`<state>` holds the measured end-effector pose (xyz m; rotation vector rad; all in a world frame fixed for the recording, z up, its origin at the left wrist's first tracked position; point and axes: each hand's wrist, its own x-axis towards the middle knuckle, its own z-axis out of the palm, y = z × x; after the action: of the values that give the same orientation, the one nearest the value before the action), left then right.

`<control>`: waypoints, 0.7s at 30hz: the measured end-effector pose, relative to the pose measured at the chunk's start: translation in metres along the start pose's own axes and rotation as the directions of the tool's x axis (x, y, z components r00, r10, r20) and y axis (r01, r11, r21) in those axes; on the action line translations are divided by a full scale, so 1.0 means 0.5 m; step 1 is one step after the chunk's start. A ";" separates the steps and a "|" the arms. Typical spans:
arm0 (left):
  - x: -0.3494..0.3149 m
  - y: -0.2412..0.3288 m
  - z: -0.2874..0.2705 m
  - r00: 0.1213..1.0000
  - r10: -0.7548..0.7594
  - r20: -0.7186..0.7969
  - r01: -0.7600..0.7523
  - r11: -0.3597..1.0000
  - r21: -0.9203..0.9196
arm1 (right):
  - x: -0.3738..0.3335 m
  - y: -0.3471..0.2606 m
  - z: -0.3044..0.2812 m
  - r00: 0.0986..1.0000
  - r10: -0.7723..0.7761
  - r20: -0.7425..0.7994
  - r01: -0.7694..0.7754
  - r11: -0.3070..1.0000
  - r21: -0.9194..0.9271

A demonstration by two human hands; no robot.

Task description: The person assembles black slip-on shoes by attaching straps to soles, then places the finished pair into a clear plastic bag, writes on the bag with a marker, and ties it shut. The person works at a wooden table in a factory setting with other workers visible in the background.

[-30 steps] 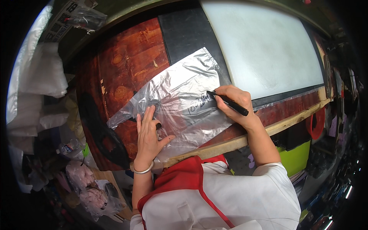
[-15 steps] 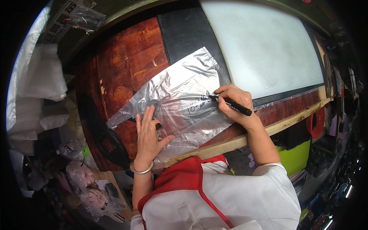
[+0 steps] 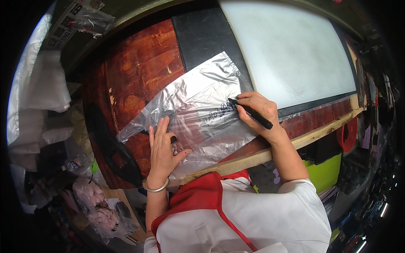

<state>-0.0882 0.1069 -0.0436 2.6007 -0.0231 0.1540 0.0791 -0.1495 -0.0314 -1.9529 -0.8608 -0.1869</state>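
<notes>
A clear plastic bag (image 3: pixel 198 92) lies flattened across the wooden table and a black strip, with a line of black handwriting on its right half. My right hand (image 3: pixel 259 110) grips a black marker pen (image 3: pixel 258 117), its tip at the upper end of the writing. The pen slants down toward the right. My left hand (image 3: pixel 162 145) rests flat on the lower left part of the bag, fingers stretched out. It wears a dark ring, and a silver bangle circles the wrist.
A translucent white board (image 3: pixel 295 55) lies on the right of the reddish wooden table (image 3: pixel 135 59). A black curved strip (image 3: pixel 112 147) lies along the left edge. Bagged pink items (image 3: pixel 103 215) sit lower left; a green bin (image 3: pixel 325 173) stands below the table's right side.
The marker pen's tip has shifted slightly up and left, and the pen has tilted a little. My left hand stays where it was on the bag.
</notes>
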 end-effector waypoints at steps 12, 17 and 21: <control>0.001 0.001 0.001 1.000 -0.009 0.002 0.009 1.000 0.002 | -0.005 0.005 -0.001 0.999 0.035 -0.028 -0.034 0.999 0.011; 0.001 0.001 0.000 1.000 -0.014 0.005 0.014 1.000 0.012 | -0.006 0.006 0.000 0.999 -0.002 -0.037 0.003 1.000 0.019; 0.001 0.001 0.000 1.000 -0.020 0.009 0.020 1.000 0.009 | -0.009 0.005 -0.002 0.999 0.035 -0.026 -0.034 0.998 0.044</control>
<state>-0.0878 0.1063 -0.0431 2.6093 0.0002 0.1360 0.0776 -0.1533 -0.0346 -1.9195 -0.8065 -0.1726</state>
